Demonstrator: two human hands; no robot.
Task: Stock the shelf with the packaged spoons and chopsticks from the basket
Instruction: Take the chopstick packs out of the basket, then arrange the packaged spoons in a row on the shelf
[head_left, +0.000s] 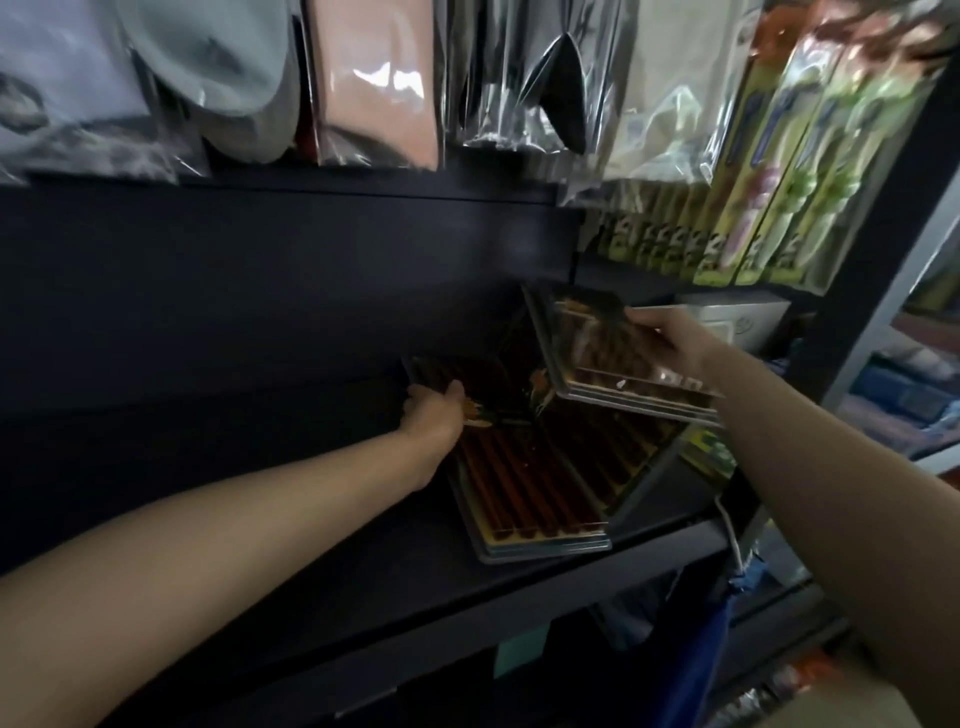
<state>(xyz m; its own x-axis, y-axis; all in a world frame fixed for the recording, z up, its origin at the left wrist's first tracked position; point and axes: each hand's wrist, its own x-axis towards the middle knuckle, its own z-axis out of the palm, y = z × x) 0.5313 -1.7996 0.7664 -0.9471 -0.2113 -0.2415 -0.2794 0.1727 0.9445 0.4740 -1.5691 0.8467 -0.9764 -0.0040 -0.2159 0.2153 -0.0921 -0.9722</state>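
A flat pack of dark brown chopsticks (524, 478) lies on the black shelf (363, 571), its near end by the front edge. My left hand (434, 415) rests on the far left part of this pack, fingers curled over its edge. My right hand (680, 345) grips a second clear-fronted chopstick pack (602, 353) and holds it tilted in the air above the right side of the lying packs. More chopstick packs (613, 447) lie under it to the right. The basket is not in view.
Bagged socks and cloth items (363, 78) hang above the shelf. Green toothbrush packs (769, 182) hang at the upper right. A white box (737, 317) stands behind my right hand. The shelf's left half is bare and dark. A blue item (711, 649) hangs below right.
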